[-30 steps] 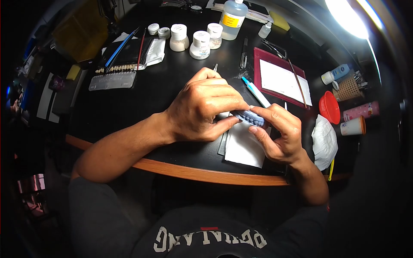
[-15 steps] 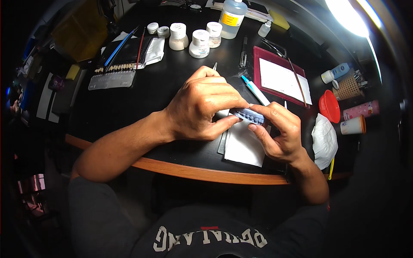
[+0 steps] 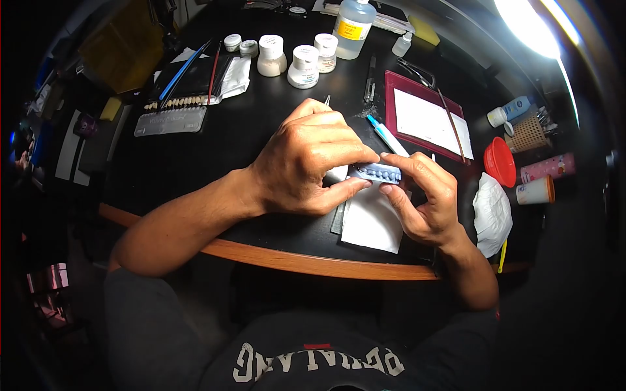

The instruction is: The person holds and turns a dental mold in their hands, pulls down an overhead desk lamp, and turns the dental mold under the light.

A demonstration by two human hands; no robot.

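Observation:
A blue-grey dental model (image 3: 379,173) with a row of teeth is held up over the table between both hands. My left hand (image 3: 313,159) is closed on its left end, thumb below and index finger above. A thin metal tip (image 3: 327,101) shows just behind the left hand; the rest of that tool is hidden. My right hand (image 3: 427,199) pinches the right end of the model between thumb and index finger. Beneath them lies a folded white paper (image 3: 370,225). A blue-and-white pen-like tube (image 3: 388,137) rests just beyond the fingers.
Several white-capped jars (image 3: 303,67) and a large clear bottle (image 3: 353,29) stand at the back. A tooth shade guide (image 3: 171,120) and brushes (image 3: 184,70) lie left. To the right are a maroon-framed palette (image 3: 427,117), a red bowl (image 3: 499,163) and crumpled tissue (image 3: 492,215).
The dental model has tilted slightly in the fingers, so its row of teeth sits at a different angle. Both hands stay in nearly the same place.

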